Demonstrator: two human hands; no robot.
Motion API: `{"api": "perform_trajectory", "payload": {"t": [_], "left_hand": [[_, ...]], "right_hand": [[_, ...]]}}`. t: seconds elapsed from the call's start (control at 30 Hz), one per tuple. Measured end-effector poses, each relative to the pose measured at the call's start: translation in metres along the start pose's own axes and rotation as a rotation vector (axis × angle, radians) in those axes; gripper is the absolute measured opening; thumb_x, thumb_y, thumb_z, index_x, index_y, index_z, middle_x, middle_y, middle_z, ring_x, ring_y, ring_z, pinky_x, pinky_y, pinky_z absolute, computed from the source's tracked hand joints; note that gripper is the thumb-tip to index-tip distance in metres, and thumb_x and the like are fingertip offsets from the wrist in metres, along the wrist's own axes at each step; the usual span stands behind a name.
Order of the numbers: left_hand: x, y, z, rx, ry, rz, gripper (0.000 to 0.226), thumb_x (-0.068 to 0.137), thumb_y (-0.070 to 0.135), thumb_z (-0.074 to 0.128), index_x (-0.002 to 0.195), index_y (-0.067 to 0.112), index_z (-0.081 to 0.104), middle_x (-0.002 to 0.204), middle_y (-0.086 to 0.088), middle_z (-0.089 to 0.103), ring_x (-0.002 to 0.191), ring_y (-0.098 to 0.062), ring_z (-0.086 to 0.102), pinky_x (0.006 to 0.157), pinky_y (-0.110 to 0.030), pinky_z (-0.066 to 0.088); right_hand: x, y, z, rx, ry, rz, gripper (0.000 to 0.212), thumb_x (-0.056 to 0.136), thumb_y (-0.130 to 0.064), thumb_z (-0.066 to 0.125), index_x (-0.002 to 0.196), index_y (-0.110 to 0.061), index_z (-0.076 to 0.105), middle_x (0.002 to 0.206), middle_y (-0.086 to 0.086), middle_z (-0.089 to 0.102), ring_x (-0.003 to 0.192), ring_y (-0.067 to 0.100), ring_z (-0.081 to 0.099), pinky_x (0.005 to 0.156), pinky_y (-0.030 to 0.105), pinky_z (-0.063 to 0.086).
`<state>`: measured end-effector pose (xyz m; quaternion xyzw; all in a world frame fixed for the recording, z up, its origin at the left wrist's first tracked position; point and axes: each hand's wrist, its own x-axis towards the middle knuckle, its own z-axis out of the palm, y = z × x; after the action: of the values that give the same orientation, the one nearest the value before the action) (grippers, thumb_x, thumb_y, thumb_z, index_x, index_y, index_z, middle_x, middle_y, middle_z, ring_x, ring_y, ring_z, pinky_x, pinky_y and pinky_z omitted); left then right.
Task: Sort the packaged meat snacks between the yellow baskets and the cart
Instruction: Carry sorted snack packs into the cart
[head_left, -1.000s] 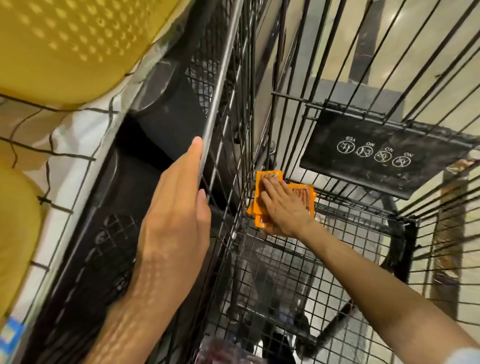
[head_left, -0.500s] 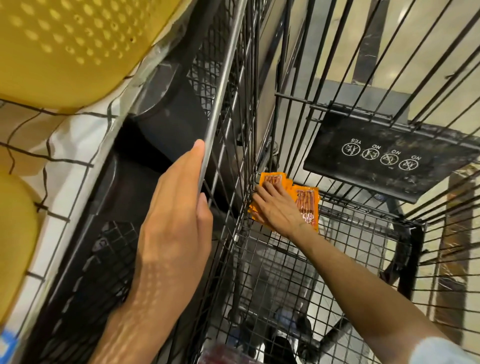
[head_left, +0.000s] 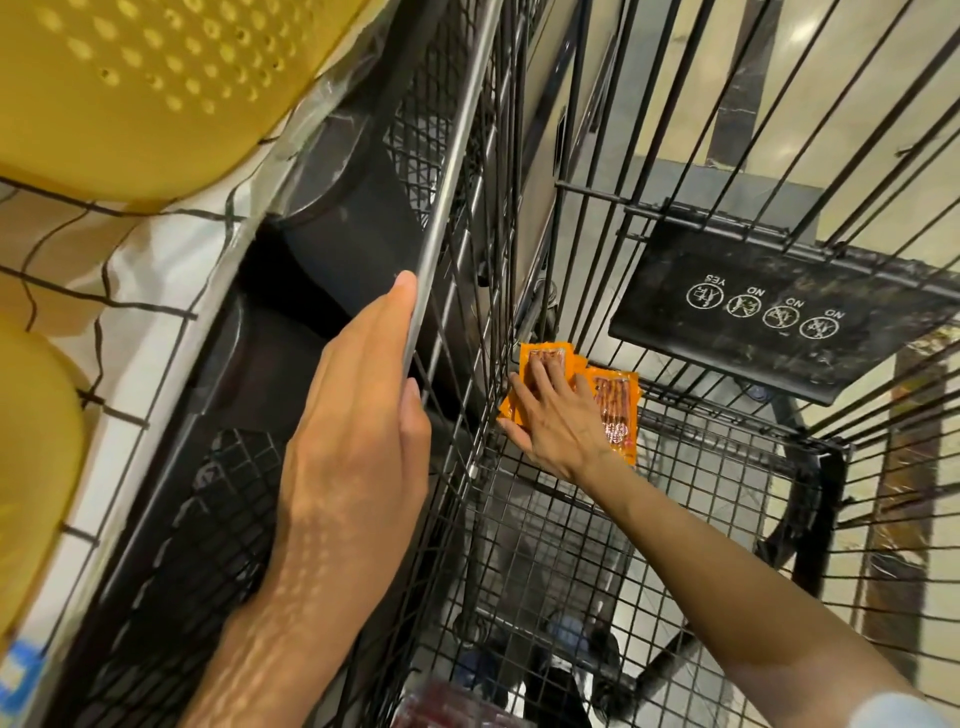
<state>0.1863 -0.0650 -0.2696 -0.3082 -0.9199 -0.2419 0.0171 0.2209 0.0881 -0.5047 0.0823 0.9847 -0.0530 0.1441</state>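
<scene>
Two snack packs (head_left: 618, 410) lengthwise up-frame under flat right hand (head_left: 556, 415); left hand (head_left: 358, 431) around cart rim (head_left: 457, 156).

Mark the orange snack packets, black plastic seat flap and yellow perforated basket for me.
Orange plastic snack packets (head_left: 615, 405): head view, clear window of the right-hand packet.
Black plastic seat flap with white icons (head_left: 779, 358): head view, bare lower face.
Yellow perforated plastic basket (head_left: 130, 104): head view, its dotted wall.
</scene>
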Motion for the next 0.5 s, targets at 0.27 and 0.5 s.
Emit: {"api": "perform_trajectory", "payload": {"t": [0.27,0.5], "left_hand": [[0.0,-0.002,0.002,-0.027,0.004,0.018,0.06,0.086,-0.014,0.052,0.141,0.0,0.034,0.128,0.001,0.042,0.121,-0.008,0.041,0.106,-0.008,0.026],[0.0,-0.003,0.002,-0.031,0.011,0.022,0.062,0.086,-0.014,0.052,0.142,0.003,0.032,0.127,0.003,0.04,0.121,-0.008,0.041,0.106,-0.009,0.026]], "right_hand": [[0.037,0.025,-0.042,-0.264,-0.463,-0.264,0.117,0.065,-0.046,0.08,0.151,-0.027,0.003,0.158,0.007,-0.008,0.143,0.035,0.007,0.114,0.046,0.022],[0.041,0.024,-0.039,-0.35,-0.361,-0.302,0.091,0.078,-0.018,0.072,0.15,-0.02,0.015,0.158,0.008,0.01,0.145,0.032,0.003,0.116,0.05,0.007]]}}
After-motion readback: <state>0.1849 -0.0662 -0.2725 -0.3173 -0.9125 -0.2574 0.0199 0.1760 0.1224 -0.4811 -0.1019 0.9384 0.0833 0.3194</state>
